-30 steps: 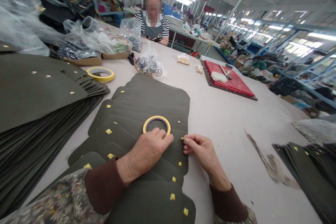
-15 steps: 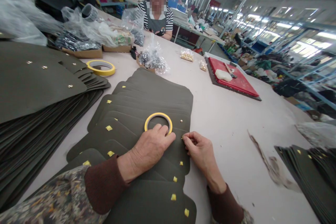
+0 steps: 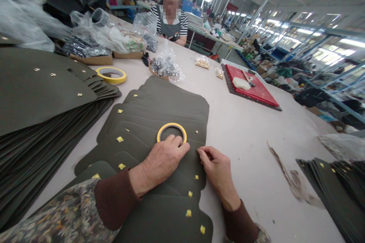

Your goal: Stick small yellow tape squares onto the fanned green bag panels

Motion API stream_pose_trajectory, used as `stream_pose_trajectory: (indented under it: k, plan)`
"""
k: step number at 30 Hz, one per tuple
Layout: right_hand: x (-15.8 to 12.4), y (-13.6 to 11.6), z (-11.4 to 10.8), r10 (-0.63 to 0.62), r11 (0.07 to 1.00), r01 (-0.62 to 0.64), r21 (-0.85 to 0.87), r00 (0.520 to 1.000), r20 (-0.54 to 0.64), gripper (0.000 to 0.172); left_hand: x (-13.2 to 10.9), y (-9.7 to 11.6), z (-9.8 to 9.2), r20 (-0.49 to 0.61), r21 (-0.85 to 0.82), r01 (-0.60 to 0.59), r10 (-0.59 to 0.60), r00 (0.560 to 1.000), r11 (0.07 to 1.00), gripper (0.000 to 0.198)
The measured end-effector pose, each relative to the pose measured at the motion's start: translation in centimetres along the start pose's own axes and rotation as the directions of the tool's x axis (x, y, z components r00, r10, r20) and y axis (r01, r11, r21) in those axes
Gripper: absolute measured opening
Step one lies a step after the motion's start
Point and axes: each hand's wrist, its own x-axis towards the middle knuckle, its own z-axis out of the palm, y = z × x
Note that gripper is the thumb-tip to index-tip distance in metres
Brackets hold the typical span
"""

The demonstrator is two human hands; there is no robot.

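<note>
My left hand is closed on a yellow tape roll, which it holds above overlapping dark green panels. Small yellow tape pieces dot both sides of the panels. At the right edge of the panels, my right hand has thumb and forefinger pinched together; whatever lies between the fingertips is too small to make out. Just beyond that hand, a small metal stud shows on a panel.
A second tape roll lies by the large panel stack at left. A red board sits at back right, near small bags of brass parts. More panels lie at right. Across the table sits a person.
The view has shifted slightly. Both hands keep nearly the same pose and place over the panels, with the tape roll still in my left hand.
</note>
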Motion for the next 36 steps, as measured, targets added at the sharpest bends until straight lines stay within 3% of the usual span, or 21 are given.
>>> stream_pose_trajectory:
  k: [6,9,11,13,15,17,19,22,26,31,36]
  plan:
    - [0.7,-0.3,-0.2,-0.001,1.000,0.002,-0.019,1.000,0.011,0.019,0.8,-1.4,-0.4,-0.063,-0.022,0.085,-0.086,0.994,0.996,0.011]
    - [0.5,-0.7,-1.1,0.026,0.999,-0.031,0.022,0.975,0.221,0.017,1.1,-1.7,-0.7,-0.047,-0.004,0.123,-0.123,0.991,0.992,0.011]
    - [0.2,-0.9,-1.8,0.037,0.998,-0.056,0.034,0.914,0.405,0.016,1.0,-1.8,-0.7,-0.046,-0.002,0.122,-0.122,0.992,0.993,0.011]
    - [0.0,-0.9,-2.3,0.018,0.997,-0.054,0.057,0.865,0.501,0.014,0.9,-1.9,-0.7,-0.065,-0.022,0.102,-0.103,0.993,0.995,0.011]
    - [-0.1,-0.9,-2.6,-0.004,0.991,-0.054,0.121,0.902,0.431,0.013,0.6,-2.1,-0.7,-0.107,-0.087,0.057,-0.066,0.992,0.995,0.014]
    - [-0.1,-0.9,-2.6,-0.021,0.977,-0.032,0.211,0.970,0.244,0.016,0.3,-2.2,-0.8,-0.164,-0.205,-0.016,-0.019,0.986,0.979,0.018]
    - [-0.1,-1.2,-2.3,-0.079,0.962,0.060,0.266,0.995,0.062,0.017,0.0,-2.2,-0.9,-0.198,-0.314,-0.093,0.031,0.980,0.945,0.030]
    - [-0.3,-2.1,-1.7,-0.279,0.931,0.278,0.237,0.960,-0.032,0.017,-0.4,-1.8,-1.2,-0.208,-0.358,-0.149,0.077,0.975,0.922,0.045]
    - [-0.6,-3.0,-0.8,-0.471,0.868,0.474,0.150,0.880,-0.052,0.020,-0.7,-1.1,-1.4,-0.182,-0.324,-0.135,0.078,0.980,0.936,0.041]
    - [-0.6,-2.9,0.1,-0.591,0.801,0.595,0.061,0.803,-0.072,0.019,-1.0,-0.7,-1.4,-0.161,-0.309,-0.147,0.100,0.982,0.940,0.032]
    - [-0.6,-2.9,0.4,-0.615,0.788,0.611,-0.076,0.776,-0.141,0.014,-0.8,-0.4,-1.5,-0.143,-0.378,-0.147,0.100,0.985,0.914,0.015]
